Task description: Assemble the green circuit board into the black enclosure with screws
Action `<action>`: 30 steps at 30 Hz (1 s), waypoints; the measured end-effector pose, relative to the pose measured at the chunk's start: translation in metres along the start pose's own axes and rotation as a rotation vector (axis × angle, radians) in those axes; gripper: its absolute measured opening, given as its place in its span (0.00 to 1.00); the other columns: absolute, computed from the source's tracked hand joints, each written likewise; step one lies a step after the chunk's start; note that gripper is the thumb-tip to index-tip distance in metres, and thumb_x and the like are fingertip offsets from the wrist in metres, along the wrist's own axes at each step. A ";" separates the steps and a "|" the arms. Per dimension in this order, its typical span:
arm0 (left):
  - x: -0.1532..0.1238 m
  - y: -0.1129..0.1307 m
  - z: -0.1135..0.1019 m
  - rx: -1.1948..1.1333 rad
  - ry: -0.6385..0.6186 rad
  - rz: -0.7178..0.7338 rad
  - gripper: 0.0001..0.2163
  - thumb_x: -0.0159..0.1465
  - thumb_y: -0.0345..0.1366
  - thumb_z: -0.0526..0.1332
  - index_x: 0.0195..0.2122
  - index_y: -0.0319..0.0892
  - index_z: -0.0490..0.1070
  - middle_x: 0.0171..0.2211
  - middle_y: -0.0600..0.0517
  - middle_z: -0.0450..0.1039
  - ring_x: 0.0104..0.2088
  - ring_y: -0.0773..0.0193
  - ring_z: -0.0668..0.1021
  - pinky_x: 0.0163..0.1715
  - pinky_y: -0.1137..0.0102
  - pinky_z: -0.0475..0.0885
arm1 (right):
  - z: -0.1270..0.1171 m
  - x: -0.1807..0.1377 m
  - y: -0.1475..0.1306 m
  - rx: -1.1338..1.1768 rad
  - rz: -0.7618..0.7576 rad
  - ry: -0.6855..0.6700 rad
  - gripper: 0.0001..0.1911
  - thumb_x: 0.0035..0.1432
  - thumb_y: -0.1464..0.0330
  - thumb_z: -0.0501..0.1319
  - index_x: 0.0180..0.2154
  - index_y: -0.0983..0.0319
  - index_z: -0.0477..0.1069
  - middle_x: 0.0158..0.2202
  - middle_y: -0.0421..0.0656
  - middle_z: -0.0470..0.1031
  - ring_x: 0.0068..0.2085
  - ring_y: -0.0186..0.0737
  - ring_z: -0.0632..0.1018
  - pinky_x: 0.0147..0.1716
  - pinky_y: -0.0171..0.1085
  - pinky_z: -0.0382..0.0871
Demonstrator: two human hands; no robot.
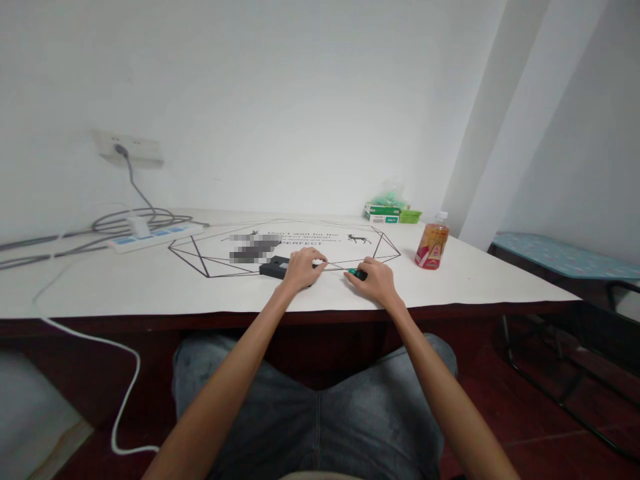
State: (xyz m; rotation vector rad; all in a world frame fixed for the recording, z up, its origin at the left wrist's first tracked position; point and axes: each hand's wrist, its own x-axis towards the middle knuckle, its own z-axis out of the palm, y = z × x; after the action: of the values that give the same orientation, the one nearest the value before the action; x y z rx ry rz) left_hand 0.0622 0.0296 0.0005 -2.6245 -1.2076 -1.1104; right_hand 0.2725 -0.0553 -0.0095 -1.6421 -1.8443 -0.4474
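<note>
1. Far left of the grip, grey cables [165,215] loop over the white tabletop [220,293] and run out at the picture's edge; a white cable [131,393] drops below the table, its lower end lost behind the left forearm.
2. Beyond these, on the wall, a socket panel [145,151] holds a dark plug. Nearer lies a power strip [159,237], partly covered by a white adapter [139,227]; its markings are unreadable.
3. Just beyond and left of the grip, pixel blocks cover a dark patch [255,249] in the tabletop's print, masking its shape.
4. Directly left of the grip sits a black case [273,269], its right end hidden behind the left hand [301,268].
5. Left thumb and forefinger are pinched together on the shaft tip of a green-handled tool [352,273]; anything smaller between them is too tiny to see.
6. The right hand [374,280] is closed round the tool's handle, covering most of it; the thin shaft slants leftward, linking both hands.
7. Beyond and right of the grip, green-and-white boxes [383,217] stand partly under a hazy plastic bag [390,193].
8. Right of the grip, a drink bottle [433,242] stands upright, label illegible.
9. Farthest right, a blue-patterned table [565,255] is cut off.
</note>
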 end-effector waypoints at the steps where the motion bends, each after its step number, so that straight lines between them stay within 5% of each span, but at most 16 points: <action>1: 0.001 -0.002 0.001 -0.023 0.018 -0.015 0.08 0.63 0.35 0.60 0.37 0.45 0.80 0.41 0.49 0.80 0.45 0.56 0.77 0.50 0.60 0.69 | 0.000 0.000 0.000 0.006 -0.001 0.009 0.21 0.60 0.52 0.60 0.27 0.61 0.76 0.31 0.43 0.74 0.32 0.36 0.73 0.27 0.36 0.51; 7: 0.011 -0.016 0.006 -0.158 0.145 -0.136 0.08 0.62 0.35 0.61 0.36 0.44 0.81 0.39 0.49 0.82 0.43 0.58 0.80 0.49 0.65 0.71 | 0.002 0.000 0.002 0.008 0.005 0.048 0.21 0.61 0.53 0.60 0.26 0.61 0.76 0.30 0.44 0.74 0.31 0.36 0.72 0.27 0.35 0.51; 12: 0.019 -0.021 0.007 -0.070 0.044 -0.287 0.13 0.63 0.35 0.60 0.46 0.45 0.80 0.41 0.49 0.82 0.45 0.55 0.80 0.50 0.62 0.71 | 0.002 0.001 0.004 0.015 0.021 0.030 0.22 0.62 0.52 0.59 0.26 0.62 0.75 0.31 0.44 0.74 0.32 0.37 0.73 0.27 0.35 0.52; 18: 0.014 -0.022 0.004 -0.127 0.156 -0.247 0.14 0.64 0.36 0.56 0.44 0.44 0.80 0.44 0.51 0.82 0.45 0.58 0.80 0.52 0.64 0.71 | -0.001 0.001 0.003 0.031 0.042 -0.021 0.22 0.62 0.52 0.58 0.27 0.61 0.76 0.32 0.45 0.76 0.34 0.39 0.75 0.29 0.35 0.54; 25: -0.008 -0.041 -0.024 0.153 -0.138 -0.142 0.20 0.67 0.50 0.52 0.43 0.48 0.81 0.46 0.48 0.81 0.48 0.52 0.78 0.49 0.60 0.69 | -0.001 0.003 0.004 0.096 0.002 -0.082 0.24 0.62 0.50 0.56 0.26 0.61 0.75 0.24 0.44 0.75 0.28 0.38 0.72 0.28 0.35 0.53; 30: -0.014 -0.035 -0.030 0.285 -0.200 -0.185 0.24 0.71 0.49 0.45 0.45 0.44 0.79 0.48 0.43 0.78 0.52 0.48 0.75 0.51 0.52 0.65 | -0.003 0.003 0.007 0.260 -0.055 -0.195 0.33 0.61 0.46 0.53 0.18 0.63 0.73 0.15 0.40 0.65 0.22 0.32 0.65 0.27 0.35 0.51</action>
State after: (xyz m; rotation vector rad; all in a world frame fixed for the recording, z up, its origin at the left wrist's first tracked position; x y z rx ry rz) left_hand 0.0143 0.0354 0.0056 -2.4888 -1.5439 -0.6448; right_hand 0.2795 -0.0539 -0.0062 -1.5035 -1.9981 -0.0666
